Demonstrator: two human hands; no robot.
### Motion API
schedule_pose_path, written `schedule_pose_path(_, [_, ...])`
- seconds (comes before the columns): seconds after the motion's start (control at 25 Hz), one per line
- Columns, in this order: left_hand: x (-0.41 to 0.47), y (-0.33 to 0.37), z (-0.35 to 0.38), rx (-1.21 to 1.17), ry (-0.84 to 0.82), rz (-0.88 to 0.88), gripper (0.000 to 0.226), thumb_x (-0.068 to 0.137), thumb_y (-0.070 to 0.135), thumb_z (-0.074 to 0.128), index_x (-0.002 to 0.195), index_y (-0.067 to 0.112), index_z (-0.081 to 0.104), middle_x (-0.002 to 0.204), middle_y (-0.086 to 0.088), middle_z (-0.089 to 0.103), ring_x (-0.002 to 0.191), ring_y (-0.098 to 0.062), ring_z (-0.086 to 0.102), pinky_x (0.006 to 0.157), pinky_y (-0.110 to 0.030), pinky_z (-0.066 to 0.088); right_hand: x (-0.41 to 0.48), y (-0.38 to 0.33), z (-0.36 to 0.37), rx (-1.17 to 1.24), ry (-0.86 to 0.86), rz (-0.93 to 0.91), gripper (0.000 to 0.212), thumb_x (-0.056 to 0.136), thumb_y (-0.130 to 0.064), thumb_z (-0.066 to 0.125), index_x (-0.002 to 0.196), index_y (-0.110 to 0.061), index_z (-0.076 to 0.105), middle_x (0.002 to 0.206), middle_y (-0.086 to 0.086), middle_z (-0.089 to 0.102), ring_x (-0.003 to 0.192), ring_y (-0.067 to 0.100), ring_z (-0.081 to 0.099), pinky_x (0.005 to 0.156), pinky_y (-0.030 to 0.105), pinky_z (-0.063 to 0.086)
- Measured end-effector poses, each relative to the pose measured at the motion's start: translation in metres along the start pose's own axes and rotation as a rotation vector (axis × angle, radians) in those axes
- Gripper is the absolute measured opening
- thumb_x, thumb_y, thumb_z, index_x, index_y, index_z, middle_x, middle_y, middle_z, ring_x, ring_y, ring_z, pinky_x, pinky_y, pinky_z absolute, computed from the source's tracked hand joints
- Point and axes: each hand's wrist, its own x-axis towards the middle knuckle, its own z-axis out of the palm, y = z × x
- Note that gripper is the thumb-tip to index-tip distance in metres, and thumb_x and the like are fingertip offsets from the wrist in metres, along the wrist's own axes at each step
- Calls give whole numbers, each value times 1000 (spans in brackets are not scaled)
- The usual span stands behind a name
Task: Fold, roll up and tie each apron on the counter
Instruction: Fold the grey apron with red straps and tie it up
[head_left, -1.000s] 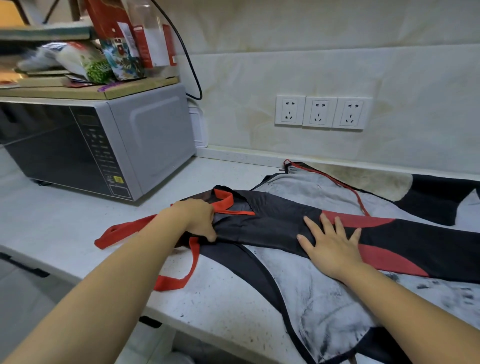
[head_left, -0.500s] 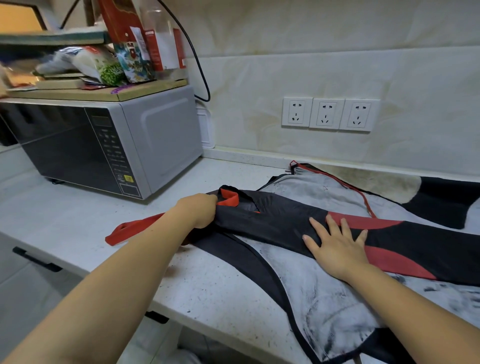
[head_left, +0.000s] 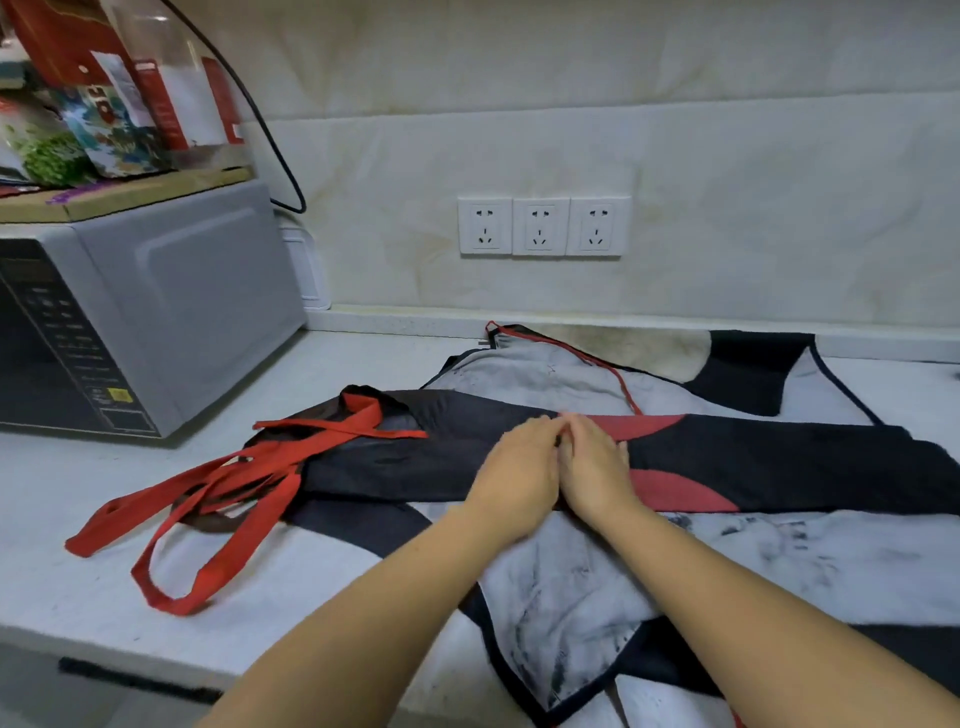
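A black apron (head_left: 753, 467) with red patches lies folded into a long band across the counter (head_left: 67, 483). Its red straps (head_left: 218, 488) trail loose over the counter to the left. My left hand (head_left: 519, 470) and my right hand (head_left: 592, 467) rest palm down side by side on the middle of the band, thumbs touching, gripping nothing. Under the black apron lies a spread grey apron (head_left: 566, 582) with dark trim and dark smudges. Its thin red strap (head_left: 597, 364) runs towards the wall.
A grey microwave (head_left: 156, 322) stands at the left with a board and food packets (head_left: 93, 130) on top. Three wall sockets (head_left: 543, 226) sit above the counter's back edge. A black cable (head_left: 275, 150) hangs behind the microwave. The counter's front edge runs low left.
My left hand let go of the apron's strap end and slid right to meet my right hand at the middle. The red straps now lie spread out on the counter.
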Motion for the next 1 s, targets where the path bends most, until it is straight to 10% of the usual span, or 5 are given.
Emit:
schedule_pose_path(0.08, [14,10,28,24,-80,-89,49,99,25,35,147,18,33,152,-8,36,142,-26,28,116,-50,22,0,20,-20,100,131,67,45,100,-18,31,145,-14,37,149,9,38,139,28,31,116,41,23])
schedule_pose_path(0.28, [23,22,45,362,-270,-115,54,98,59,20,150,45,13,163,5,3,149,-22,-3,110,-69,0,-12,96,-70,-411,-85,271,64,96,-60,16,153,-33,9,162,-1,0,148,28,-8,115,55,-8])
schedule_pose_path(0.52, [39,48,46,440,-182,-183,49,96,46,33,141,26,37,148,-3,36,144,-27,20,111,-67,12,-15,140,-103,-381,-54,402,60,98,-55,18,153,-33,11,162,3,0,148,29,-4,118,54,-2])
schedule_pose_path(0.72, [69,108,95,465,-144,85,49,100,45,33,142,21,36,152,-4,31,146,-24,15,116,-56,11,-18,162,-125,-347,158,320,43,99,-27,38,142,-26,41,147,6,39,133,27,34,106,39,30])
schedule_pose_path(1.0, [116,168,149,486,-171,250,39,103,34,34,136,17,45,136,-7,43,125,-27,38,103,-41,33,-46,235,-173,-393,392,537,34,97,-29,43,127,-29,59,131,4,53,119,28,42,95,37,34])
